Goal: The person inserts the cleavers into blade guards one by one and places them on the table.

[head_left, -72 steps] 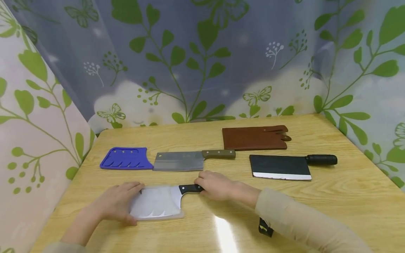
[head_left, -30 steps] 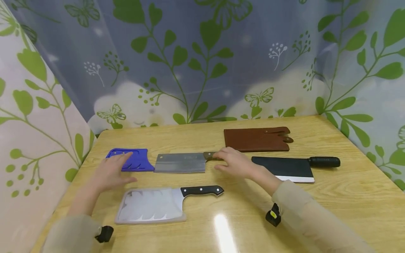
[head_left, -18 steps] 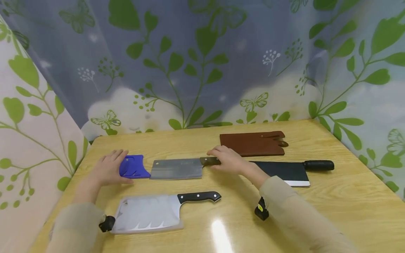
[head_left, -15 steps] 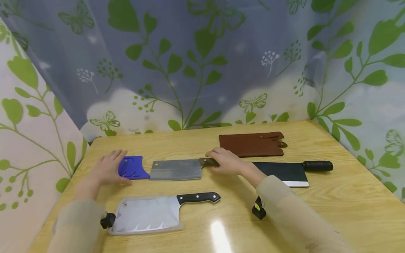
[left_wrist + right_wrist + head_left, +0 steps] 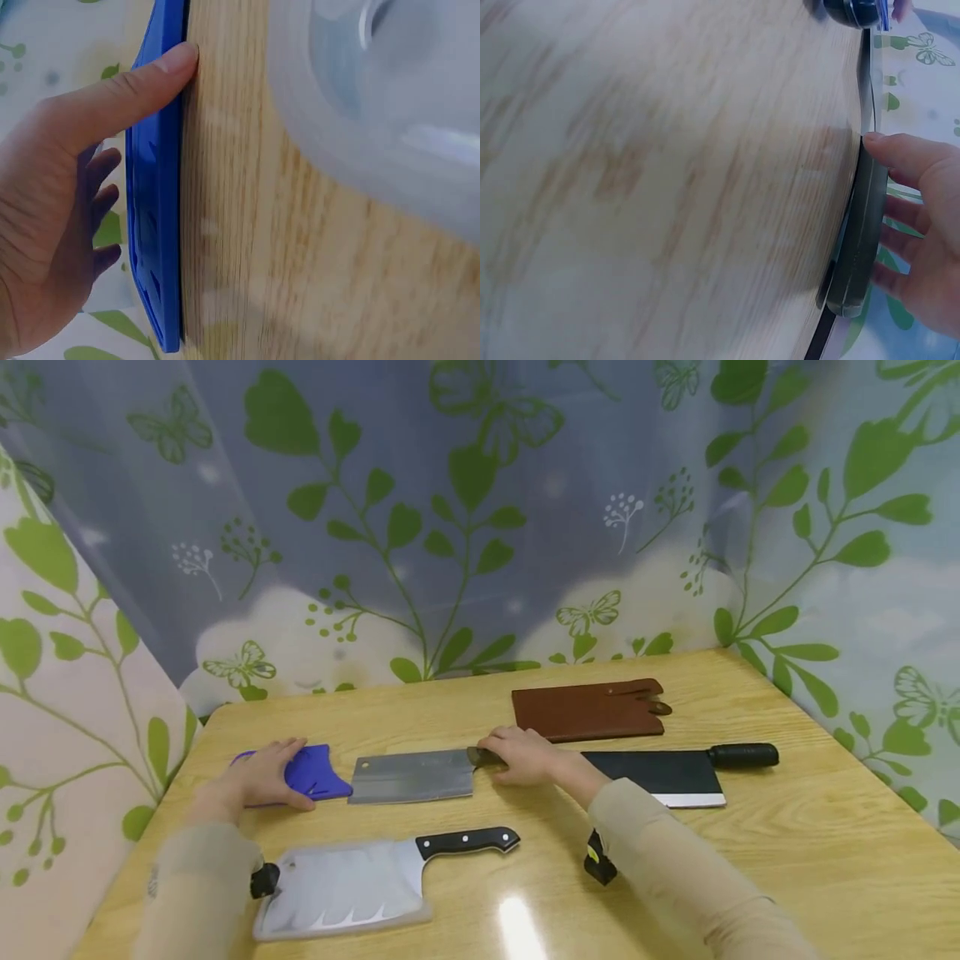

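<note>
My left hand [image 5: 262, 775] spans the blue plastic blade guard [image 5: 318, 774], thumb on its near edge and fingers over the far side. The left wrist view shows the thumb against the guard's edge [image 5: 169, 187], the other fingers behind it. My right hand [image 5: 528, 758] grips the brown-handled cleaver by its handle [image 5: 859, 232], thumb on the near side, fingers on the far side. The cleaver's grey blade [image 5: 412, 777] lies flat, its tip end touching or almost touching the guard. Most of the handle is hidden in the head view.
Nearer the front lies a black-handled cleaver [image 5: 468, 841] in a translucent guard [image 5: 345, 897]. A brown leather sheath [image 5: 577, 712] lies at the back. A black-bladed cleaver [image 5: 652, 770] lies at right, partly behind my right arm. Patterned curtains border the table.
Both hands have left the black-handled cleaver in its translucent guard and moved farther back, the left to the blue guard, the right to the brown-handled cleaver. The head view has shifted slightly.
</note>
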The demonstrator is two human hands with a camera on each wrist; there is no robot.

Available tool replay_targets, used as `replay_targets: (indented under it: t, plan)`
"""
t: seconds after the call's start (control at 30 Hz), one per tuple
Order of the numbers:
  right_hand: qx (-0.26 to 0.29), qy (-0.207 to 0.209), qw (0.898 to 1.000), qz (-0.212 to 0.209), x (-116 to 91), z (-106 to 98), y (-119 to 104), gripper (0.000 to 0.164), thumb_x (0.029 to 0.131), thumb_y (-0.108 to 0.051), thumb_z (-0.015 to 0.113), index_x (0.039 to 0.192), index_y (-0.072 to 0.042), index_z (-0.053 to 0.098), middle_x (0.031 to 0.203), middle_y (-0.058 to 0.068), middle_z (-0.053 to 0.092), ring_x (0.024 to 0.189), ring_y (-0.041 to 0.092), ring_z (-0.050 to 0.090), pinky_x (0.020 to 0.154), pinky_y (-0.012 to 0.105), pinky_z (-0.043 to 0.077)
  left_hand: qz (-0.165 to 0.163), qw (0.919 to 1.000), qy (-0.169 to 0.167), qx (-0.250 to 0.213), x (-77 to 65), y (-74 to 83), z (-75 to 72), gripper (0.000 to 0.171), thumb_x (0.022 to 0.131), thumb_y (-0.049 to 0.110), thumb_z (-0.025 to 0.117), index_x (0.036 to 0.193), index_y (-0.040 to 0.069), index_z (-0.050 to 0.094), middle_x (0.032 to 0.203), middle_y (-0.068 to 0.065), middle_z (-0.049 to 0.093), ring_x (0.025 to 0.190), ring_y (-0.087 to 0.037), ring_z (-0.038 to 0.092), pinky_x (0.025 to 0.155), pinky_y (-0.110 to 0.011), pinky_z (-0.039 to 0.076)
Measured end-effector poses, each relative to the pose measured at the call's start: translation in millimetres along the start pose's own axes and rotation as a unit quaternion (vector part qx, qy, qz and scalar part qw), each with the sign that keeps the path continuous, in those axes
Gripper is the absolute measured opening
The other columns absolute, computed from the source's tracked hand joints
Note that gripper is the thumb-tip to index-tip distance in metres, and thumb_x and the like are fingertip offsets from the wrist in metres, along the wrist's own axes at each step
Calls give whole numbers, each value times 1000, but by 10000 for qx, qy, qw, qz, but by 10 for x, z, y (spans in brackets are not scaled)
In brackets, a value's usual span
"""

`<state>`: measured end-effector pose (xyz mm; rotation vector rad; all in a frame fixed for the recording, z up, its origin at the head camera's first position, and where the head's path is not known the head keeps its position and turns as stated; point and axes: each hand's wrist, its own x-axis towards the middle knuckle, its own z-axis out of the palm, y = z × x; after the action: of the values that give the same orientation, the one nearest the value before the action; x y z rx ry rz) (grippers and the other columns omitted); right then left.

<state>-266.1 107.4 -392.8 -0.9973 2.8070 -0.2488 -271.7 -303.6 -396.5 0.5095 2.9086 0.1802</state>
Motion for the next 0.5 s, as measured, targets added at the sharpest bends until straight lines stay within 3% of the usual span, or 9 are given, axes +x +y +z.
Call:
replay_targets:
  t: [0.13,0.3,0.5]
  plan:
    - [29,-67,10000,-2,1,33,-12,55,88,-26,64,137,-11,44,136,11,43,126,30,39,101,51,31,-62,9997,-231,-51,-7,25,30,113,60,60,73,138,-9,32,135,-35,35,123,-52,31,93,-67,27]
    - [-132,60,9999,34,8,40,-16,51,89,-21,62,136,-11,46,134,11,45,124,29,42,100,50,34,-219,9995,-178,139,-6,58,0,115,58,64,73,137,-10,33,134,-32,38,121,-50,35,90,-68,29]
    - [-487,237,9985,56,24,68,-3,47,90,-28,60,133,-11,48,126,10,51,115,27,50,91,44,43,-354,9987,-288,218,-40,118,-16,118,60,68,70,137,-12,31,135,-35,34,121,-53,32,89,-70,27]
